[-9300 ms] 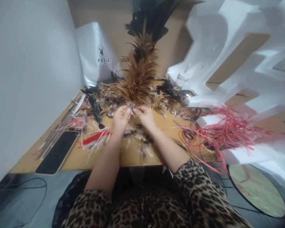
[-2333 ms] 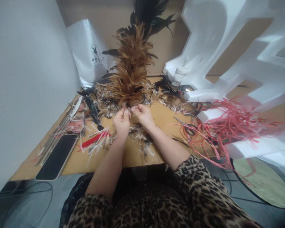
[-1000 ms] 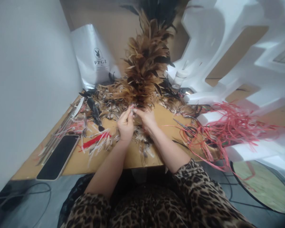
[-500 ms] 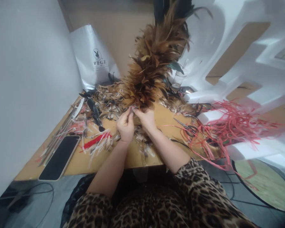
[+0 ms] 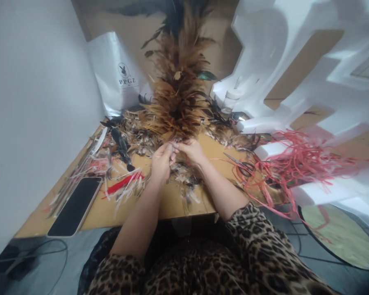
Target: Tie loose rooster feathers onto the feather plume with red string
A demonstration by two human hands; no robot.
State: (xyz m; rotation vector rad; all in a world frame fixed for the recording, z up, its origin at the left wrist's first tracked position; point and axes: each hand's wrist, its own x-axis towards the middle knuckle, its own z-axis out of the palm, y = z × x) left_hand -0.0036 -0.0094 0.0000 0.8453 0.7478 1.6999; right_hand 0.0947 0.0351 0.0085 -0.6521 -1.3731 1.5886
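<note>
The plume [image 5: 180, 92] of brown feathers stands in the middle of the frame, its dark tip running to the top edge and blurred there. Its base is at the hands, near the centre. The left hand [image 5: 162, 161], left of centre, pinches at this base with thumb and forefinger pressed together. The right hand [image 5: 192, 150], just right of it, also pinches there, its thumb tip meeting the left fingertips; its other fingers are partly hidden. A small pale bit shows between the fingertips, too small to make out.

Loose feathers [image 5: 184, 174] lie on the table [image 5: 215, 145] just below the hands. At the lower left is a phone [image 5: 75, 207], with a red tuft [image 5: 124, 183] to its right. A silvery bag [image 5: 126, 78] stands at the upper left. Right of centre, scissors [image 5: 246, 167] lie beside a tangle of red strips [image 5: 298, 162]. White foam [image 5: 264, 49] fills the upper right.
</note>
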